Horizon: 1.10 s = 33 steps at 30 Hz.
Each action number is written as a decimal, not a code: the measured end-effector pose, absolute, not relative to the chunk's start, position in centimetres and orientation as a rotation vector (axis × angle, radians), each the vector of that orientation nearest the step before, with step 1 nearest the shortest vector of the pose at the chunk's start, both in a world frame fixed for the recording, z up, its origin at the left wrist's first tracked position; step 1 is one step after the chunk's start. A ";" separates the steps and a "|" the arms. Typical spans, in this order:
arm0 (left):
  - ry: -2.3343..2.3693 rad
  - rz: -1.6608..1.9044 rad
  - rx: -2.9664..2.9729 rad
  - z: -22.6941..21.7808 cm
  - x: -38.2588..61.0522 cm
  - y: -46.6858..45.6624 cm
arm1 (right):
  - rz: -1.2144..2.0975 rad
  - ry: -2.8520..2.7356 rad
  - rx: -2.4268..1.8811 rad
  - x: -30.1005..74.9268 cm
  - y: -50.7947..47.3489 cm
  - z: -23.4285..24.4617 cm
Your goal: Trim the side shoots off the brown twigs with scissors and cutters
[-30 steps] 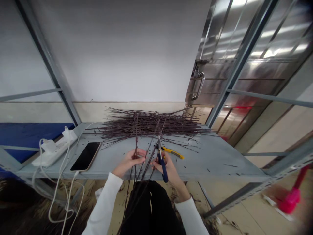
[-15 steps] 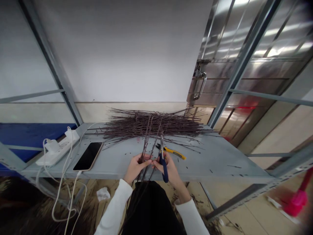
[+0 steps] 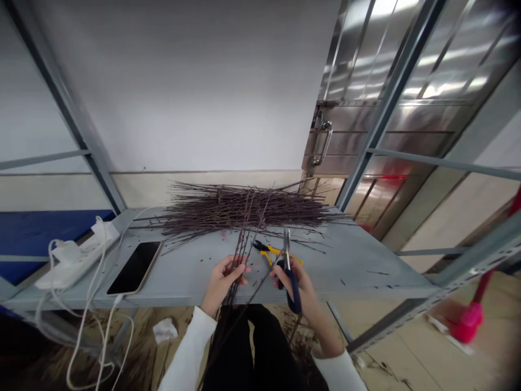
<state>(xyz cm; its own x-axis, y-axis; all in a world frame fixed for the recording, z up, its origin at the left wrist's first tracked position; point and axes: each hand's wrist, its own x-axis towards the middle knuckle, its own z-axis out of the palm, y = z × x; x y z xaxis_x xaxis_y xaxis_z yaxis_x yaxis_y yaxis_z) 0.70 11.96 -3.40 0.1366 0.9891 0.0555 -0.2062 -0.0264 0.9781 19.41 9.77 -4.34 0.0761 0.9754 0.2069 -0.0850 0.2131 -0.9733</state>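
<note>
My left hand (image 3: 220,282) is closed around a few thin dark twigs (image 3: 241,241) that stand upright and hang down below the shelf edge toward my lap. To its right, my right hand (image 3: 306,292) grips a pair of scissors (image 3: 293,290) with dark blue handles, blades pointing away from me. One slanting twig (image 3: 260,287) runs up to the right fingers; whether they pinch it is hard to tell. Just beyond lies a pair of yellow-handled cutting pliers (image 3: 264,247) with black jaws. A big heap of twigs (image 3: 203,209) spreads across the back of the shelf.
On the left of the grey shelf (image 3: 183,282) are a phone (image 3: 134,269) and a white power strip (image 3: 77,260), with white cables (image 3: 84,347) hanging over the front edge. Metal posts (image 3: 391,108) frame both sides. Twig scraps litter shelf and floor.
My right hand, with the scissors, has moved right, away from my left hand, uncovering more of the pliers. My left hand keeps its hold on the twigs. The view has shifted slightly.
</note>
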 end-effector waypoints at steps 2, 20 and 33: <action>0.921 1.229 1.129 -3.4 0.6 12.0 | 0.959 -1.211 -1.049 20.8 9.2 -4.1; 0.860 1.194 1.010 -4.0 -0.8 10.3 | 0.699 -1.475 -1.279 27.2 12.1 -0.1; 0.878 1.182 1.005 -3.7 -2.1 8.6 | 0.912 -1.899 -1.023 25.0 9.7 2.5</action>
<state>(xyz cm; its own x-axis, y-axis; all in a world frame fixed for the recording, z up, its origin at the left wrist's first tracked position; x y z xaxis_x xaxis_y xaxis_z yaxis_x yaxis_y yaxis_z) -2.14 8.63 -3.67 0.1745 0.9842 -0.0293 -0.3126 0.0836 0.9462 25.04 9.68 2.52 -0.3734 0.8801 0.2931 0.3218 0.4193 -0.8489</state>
